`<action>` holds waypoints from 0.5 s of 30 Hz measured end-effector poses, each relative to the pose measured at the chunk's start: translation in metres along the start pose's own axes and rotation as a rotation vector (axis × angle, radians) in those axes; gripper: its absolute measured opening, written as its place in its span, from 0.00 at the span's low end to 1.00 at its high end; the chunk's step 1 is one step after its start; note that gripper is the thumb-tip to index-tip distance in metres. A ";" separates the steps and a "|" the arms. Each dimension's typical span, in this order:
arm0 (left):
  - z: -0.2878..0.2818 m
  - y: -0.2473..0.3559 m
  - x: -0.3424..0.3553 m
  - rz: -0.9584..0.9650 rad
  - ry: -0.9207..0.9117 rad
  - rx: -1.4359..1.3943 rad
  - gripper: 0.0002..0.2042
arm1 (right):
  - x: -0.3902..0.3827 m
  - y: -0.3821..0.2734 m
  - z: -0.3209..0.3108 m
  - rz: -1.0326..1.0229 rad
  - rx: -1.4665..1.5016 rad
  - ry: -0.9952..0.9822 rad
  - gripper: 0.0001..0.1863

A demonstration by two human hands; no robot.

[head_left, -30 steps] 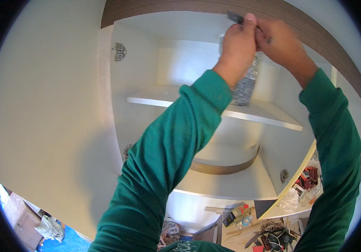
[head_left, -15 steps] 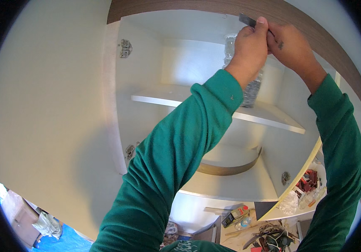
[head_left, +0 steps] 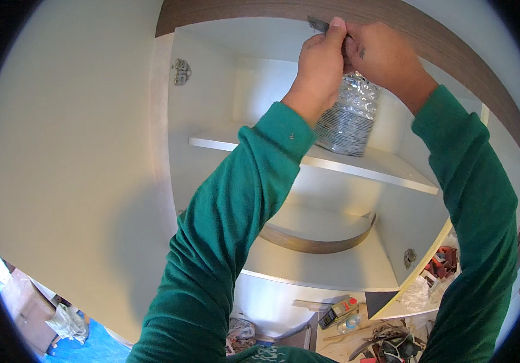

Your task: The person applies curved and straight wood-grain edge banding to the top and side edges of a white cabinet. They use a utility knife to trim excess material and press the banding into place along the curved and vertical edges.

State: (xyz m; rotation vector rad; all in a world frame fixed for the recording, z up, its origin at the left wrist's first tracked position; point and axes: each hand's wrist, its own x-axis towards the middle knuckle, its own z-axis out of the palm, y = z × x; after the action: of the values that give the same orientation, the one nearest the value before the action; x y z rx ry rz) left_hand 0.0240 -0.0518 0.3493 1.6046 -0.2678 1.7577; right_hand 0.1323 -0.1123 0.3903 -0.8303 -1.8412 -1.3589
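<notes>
Both hands are raised to the wood-grain panel (head_left: pixel 242 8) along the cabinet's top edge. A flat dark grey metal tool, like a file or blade (head_left: pixel 318 25), juts out to the left of the fingers, against the panel's lower edge. My left hand (head_left: pixel 319 69) is closed around it with the thumb on top. My right hand (head_left: pixel 384 55) closes on it from the right, touching the left; its grip partly hides the tool. Behind the hands, a silver flexible duct (head_left: pixel 344 124) stands on the cabinet's middle shelf (head_left: pixel 387 173).
A large pale door (head_left: pixel 72 151) stands at the left, with hinges (head_left: pixel 182 71) beside it. A bent brown edging strip (head_left: pixel 314 245) lies in the lower compartment. Below are a tin can (head_left: pixel 337 313), a plastic bottle (head_left: pixel 350 323) and a tangle of tools (head_left: pixel 390 342).
Both hands and the grey tool have slid to the left along the panel's lower edge. More of the silver duct shows behind them.
</notes>
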 end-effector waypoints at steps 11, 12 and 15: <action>-0.018 0.009 -0.005 -0.074 0.014 -0.028 0.20 | 0.006 -0.007 0.008 -0.034 -0.004 -0.002 0.13; -0.013 0.006 -0.006 -0.064 0.028 -0.035 0.20 | 0.005 -0.004 0.007 -0.046 0.037 0.008 0.13; 0.003 -0.002 -0.002 -0.024 -0.010 -0.031 0.20 | -0.001 0.015 -0.005 -0.080 0.136 -0.019 0.12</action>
State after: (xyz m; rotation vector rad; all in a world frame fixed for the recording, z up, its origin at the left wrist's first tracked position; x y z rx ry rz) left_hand 0.0279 -0.0529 0.3471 1.5884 -0.2780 1.7205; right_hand 0.1460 -0.1133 0.3985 -0.7081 -1.9762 -1.2614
